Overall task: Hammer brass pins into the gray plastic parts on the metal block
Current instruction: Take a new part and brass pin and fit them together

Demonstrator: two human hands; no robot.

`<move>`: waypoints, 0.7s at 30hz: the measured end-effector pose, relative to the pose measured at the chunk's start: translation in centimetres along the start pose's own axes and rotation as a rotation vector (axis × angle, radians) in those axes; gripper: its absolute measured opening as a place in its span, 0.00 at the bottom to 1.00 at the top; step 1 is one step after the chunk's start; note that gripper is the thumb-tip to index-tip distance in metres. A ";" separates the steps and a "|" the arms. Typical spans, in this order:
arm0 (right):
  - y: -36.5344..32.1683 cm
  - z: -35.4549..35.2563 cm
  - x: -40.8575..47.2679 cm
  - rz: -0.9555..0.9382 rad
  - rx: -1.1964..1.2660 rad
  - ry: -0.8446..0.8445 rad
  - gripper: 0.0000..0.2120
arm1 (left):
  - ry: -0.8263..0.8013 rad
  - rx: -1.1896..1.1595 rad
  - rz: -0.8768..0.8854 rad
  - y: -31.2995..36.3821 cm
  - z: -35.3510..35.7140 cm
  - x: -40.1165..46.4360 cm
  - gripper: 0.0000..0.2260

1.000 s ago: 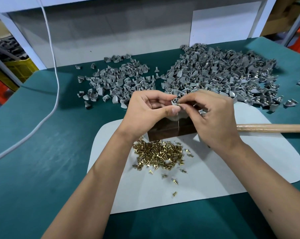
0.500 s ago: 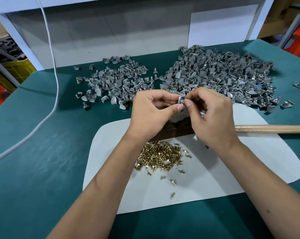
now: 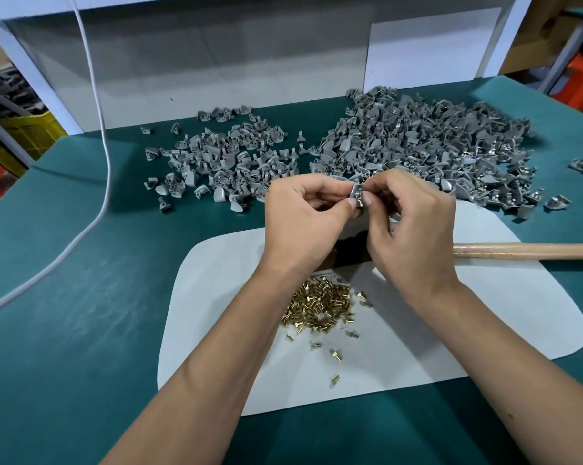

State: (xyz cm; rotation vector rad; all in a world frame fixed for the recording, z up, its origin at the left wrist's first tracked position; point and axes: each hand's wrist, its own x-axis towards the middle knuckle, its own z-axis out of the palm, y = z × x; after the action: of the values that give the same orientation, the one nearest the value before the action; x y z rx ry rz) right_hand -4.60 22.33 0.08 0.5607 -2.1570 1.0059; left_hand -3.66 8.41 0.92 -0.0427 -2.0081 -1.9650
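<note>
Teal felt desk (image 3: 82, 297): both hands, left (image 3: 303, 223) and right (image 3: 414, 229), pinch one curved gray plastic part (image 3: 357, 193), perhaps with a pin, above the dark block (image 3: 350, 253).

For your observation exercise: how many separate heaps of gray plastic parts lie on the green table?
2. A smaller heap lies back left; a larger heap lies back right. Stray parts sit around both, and the hands may hide some.

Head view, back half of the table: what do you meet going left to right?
White cable → smaller pile of gray parts → larger pile of gray parts → stray gray part by the right edge.
</note>
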 end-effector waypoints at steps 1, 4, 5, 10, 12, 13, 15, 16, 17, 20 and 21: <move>0.0 0.0 0.0 0.000 -0.004 0.008 0.03 | 0.002 0.002 0.006 0.0 0.1 0.0 0.08; -0.2 0.1 0.0 0.005 -0.019 0.019 0.04 | 0.016 0.042 0.027 0.0 0.1 0.0 0.07; -0.3 0.1 0.0 0.011 -0.023 0.023 0.04 | 0.020 0.067 0.038 0.0 0.1 0.0 0.07; -0.4 0.2 -0.1 0.148 0.032 0.045 0.03 | 0.011 0.273 0.209 -0.4 0.2 -0.3 0.07; -0.3 0.0 0.1 0.222 0.067 0.022 0.03 | -0.038 0.371 0.276 -0.7 0.3 -0.3 0.07; -0.3 -0.2 0.2 0.241 0.081 -0.009 0.03 | -0.057 0.401 0.287 -0.9 0.2 -0.2 0.08; -0.2 -0.9 0.7 0.229 0.115 -0.116 0.03 | -0.053 0.438 0.295 -1.1 -0.2 0.1 0.09; 0.0 -1.4 1.0 0.205 0.128 -0.177 0.03 | -0.046 0.449 0.299 -1.1 -0.5 0.2 0.09; 0.3 -2.1 1.4 0.182 0.131 -0.226 0.03 | -0.049 0.463 0.303 -1.0 -0.8 0.3 0.10; 2.4 -5.0 2.8 0.177 0.068 -0.348 0.03 | -0.109 0.498 0.257 -0.6 -1.7 0.5 0.12; 3.3 -6.1 3.3 0.177 0.002 -0.435 0.04 | -0.137 0.518 0.240 -0.5 -2.2 0.8 0.11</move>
State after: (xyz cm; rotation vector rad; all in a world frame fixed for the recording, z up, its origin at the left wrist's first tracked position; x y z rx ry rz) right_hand -6.43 28.85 3.74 0.6450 -2.6273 1.0544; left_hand -4.06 6.08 0.64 -0.2860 -2.4105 -1.2877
